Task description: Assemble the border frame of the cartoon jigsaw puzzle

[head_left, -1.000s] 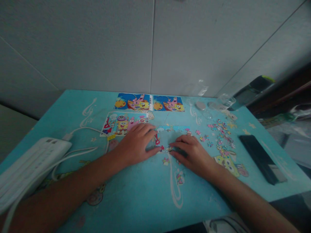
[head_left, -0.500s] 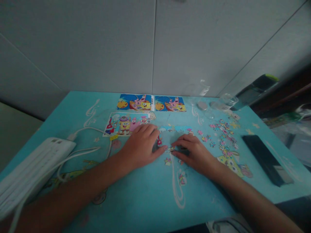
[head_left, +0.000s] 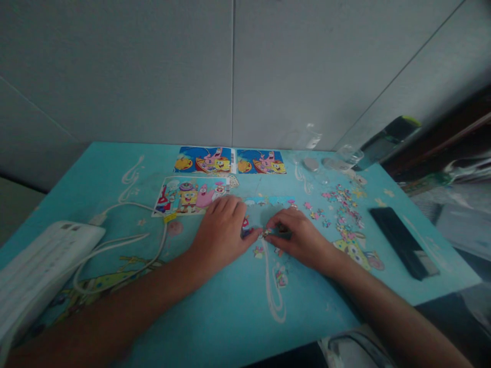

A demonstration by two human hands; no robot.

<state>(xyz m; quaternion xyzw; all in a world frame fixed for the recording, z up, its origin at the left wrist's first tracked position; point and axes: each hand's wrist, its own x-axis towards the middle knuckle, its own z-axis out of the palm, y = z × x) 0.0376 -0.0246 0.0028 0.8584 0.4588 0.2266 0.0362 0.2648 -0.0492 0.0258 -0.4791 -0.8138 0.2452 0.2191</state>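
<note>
My right hand [head_left: 297, 234] pinches a small jigsaw puzzle piece [head_left: 265, 233] between thumb and index finger, low over the table. My left hand [head_left: 224, 225] lies palm down over the partly joined puzzle [head_left: 246, 222], covering much of it. Its thumb reaches across to the pinched piece, well apart from the other fingers. A strip of joined blue puzzle pieces [head_left: 274, 200] shows beyond my hands. Loose puzzle pieces [head_left: 258, 251] and another piece [head_left: 281, 277] lie on the near side. Left of my hand is a printed picture sheet [head_left: 192, 197] with cartoon figures.
Several loose pieces [head_left: 347, 204] are heaped at the right, beside a dark oblong case [head_left: 402, 243]. Two blue picture cards [head_left: 261, 162] lie by the wall. Clear containers [head_left: 349, 155] and a dark bottle [head_left: 389, 140] stand back right. A white power strip [head_left: 49, 266] with cable is left.
The view has turned slightly, so the table things appear a little further left. My hands keep almost the same pose, with the right fingers still at the small piece.
</note>
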